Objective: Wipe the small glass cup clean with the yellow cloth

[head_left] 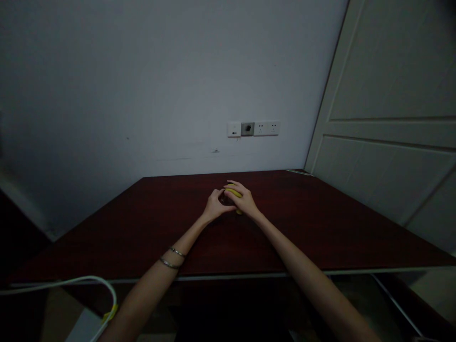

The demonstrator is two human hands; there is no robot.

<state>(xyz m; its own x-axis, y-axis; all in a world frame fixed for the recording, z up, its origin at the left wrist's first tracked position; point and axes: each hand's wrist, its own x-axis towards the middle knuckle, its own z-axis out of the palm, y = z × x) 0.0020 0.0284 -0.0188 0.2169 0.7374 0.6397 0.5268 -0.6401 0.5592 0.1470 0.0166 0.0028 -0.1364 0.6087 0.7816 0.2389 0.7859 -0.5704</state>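
Both of my hands meet over the middle of the dark red table (160, 223). My right hand (245, 200) is closed over a yellow, smooth, rounded thing (233, 191), whose kind I cannot make out. My left hand (214, 206) curves its thumb and fingers around a small, dark, see-through-looking thing (225, 198) just below and left of the yellow one. Whether the two are joined is hidden by my fingers. A second small yellow bit (239, 212) shows on the table under my right palm.
Behind the table rises a pale wall with a row of sockets (261, 128). A white panelled door (384, 142) borders the right side. At the lower left a white cable (107, 283) loops past the table's front edge near my left forearm.
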